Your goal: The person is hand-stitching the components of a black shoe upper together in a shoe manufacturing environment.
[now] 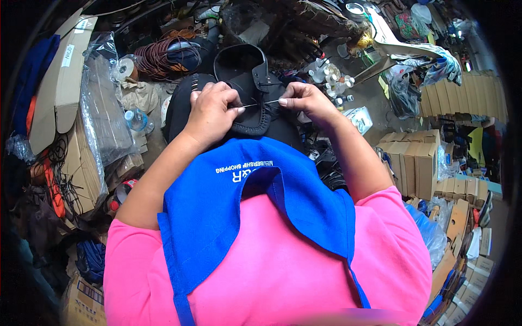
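A black leather piece (253, 117) with a thick laced seam along its edge lies over my lap. A wide black band (239, 51) loops up from its far end. My left hand (213, 108) is closed in a pinch at the left of the seam. My right hand (309, 102) pinches on the right side, its fingertips level with the left ones. Between them a thin, pale needle or thread (272, 101) stretches across the seam; which of the two it is, I cannot tell. The leather partly hides its middle.
Coiled brown cord (168, 57) and a spool (126, 69) sit at the far left, near a clear plastic bottle (136, 119). Cardboard sheets (76, 168) lean on the left. Several small bottles (331, 76) stand beyond my right hand. Cardboard boxes (416, 163) fill the right.
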The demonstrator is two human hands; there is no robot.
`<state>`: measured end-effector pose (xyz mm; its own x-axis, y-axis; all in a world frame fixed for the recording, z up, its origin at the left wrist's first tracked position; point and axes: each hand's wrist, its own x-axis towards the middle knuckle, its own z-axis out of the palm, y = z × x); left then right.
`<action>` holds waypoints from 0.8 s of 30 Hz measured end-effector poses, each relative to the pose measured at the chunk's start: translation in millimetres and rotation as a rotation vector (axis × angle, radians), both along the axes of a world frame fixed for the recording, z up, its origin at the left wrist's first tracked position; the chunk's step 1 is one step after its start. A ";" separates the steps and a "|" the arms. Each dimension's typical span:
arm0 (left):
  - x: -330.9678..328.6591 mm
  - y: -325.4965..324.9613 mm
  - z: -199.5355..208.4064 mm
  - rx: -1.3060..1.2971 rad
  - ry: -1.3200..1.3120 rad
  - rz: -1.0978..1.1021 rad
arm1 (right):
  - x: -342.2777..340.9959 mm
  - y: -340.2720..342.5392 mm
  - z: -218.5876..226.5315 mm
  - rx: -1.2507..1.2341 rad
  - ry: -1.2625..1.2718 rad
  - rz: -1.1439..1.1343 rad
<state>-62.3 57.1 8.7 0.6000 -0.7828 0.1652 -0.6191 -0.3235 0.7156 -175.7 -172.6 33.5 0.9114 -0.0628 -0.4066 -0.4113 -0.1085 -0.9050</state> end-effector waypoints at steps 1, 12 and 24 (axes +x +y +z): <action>-2.9 -2.0 3.6 0.037 -0.028 -0.005 | -1.3 0.2 -1.9 0.001 0.002 0.000; 4.4 -15.3 -3.2 0.150 0.084 -0.162 | -28.9 -6.9 -1.2 -0.081 -0.007 0.066; 4.5 -13.4 -2.9 0.182 0.120 -0.186 | -28.3 3.1 13.7 -0.385 -0.202 0.008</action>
<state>-57.9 43.7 5.8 0.4498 -0.8916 -0.0520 -0.5941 -0.3422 0.7280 -204.0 -169.5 47.2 0.9713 -0.1674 -0.1688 -0.2280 -0.4562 -0.8602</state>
